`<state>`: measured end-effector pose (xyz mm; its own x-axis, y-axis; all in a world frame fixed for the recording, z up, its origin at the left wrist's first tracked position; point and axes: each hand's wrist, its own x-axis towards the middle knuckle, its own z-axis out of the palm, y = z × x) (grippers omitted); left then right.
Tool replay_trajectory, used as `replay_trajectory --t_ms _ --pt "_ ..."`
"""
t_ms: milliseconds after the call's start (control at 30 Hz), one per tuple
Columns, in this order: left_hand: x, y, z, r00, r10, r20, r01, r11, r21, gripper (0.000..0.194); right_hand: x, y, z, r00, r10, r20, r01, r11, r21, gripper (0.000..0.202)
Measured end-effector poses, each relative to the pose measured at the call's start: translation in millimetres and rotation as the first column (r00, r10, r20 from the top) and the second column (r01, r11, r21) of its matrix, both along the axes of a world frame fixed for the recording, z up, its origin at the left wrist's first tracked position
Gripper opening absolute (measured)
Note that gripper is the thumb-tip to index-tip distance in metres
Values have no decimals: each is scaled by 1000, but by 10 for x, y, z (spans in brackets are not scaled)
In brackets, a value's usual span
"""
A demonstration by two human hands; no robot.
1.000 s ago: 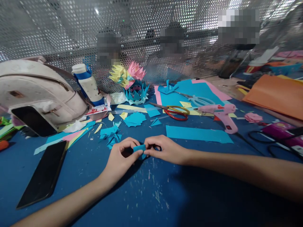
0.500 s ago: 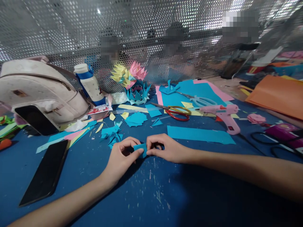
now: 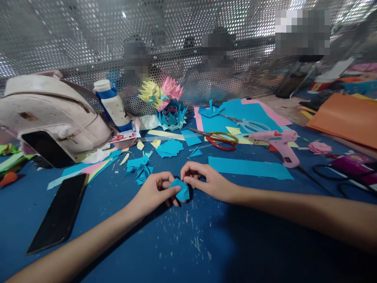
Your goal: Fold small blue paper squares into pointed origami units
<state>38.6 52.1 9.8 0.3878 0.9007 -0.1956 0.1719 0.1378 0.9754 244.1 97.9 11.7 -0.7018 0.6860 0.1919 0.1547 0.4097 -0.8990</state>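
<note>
A small folded piece of blue paper (image 3: 183, 191) is pinched between the thumb and fingers of my left hand (image 3: 160, 190), just above the blue table. My right hand (image 3: 203, 180) is at the paper's upper right edge, thumb and index fingertips nearly together; whether they grip the paper is too small to tell. Folded blue paper pieces (image 3: 140, 169) and a stack of blue cut shapes (image 3: 170, 148) lie beyond my left hand. Behind my right hand lies a long blue paper strip (image 3: 250, 168).
Red and yellow scissors (image 3: 222, 139), light blue scissors (image 3: 253, 125) and a pink glue gun (image 3: 284, 147) lie at the back right. Paper flowers (image 3: 171, 114) stand by the mesh screen. At left are a phone (image 3: 59, 212), a backpack (image 3: 53, 110) and a bottle (image 3: 113, 104).
The blue paper has turned, now showing a pointed shape tilted toward the lower right. My right hand has shifted slightly up and left, its fingers at the paper's upper edge.
</note>
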Motion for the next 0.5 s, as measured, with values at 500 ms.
replay_trajectory --t_ms 500 --pt "-46 26 36 999 12 47 -5 990 -138 42 29 7 30 996 87 3 -87 990 111 5"
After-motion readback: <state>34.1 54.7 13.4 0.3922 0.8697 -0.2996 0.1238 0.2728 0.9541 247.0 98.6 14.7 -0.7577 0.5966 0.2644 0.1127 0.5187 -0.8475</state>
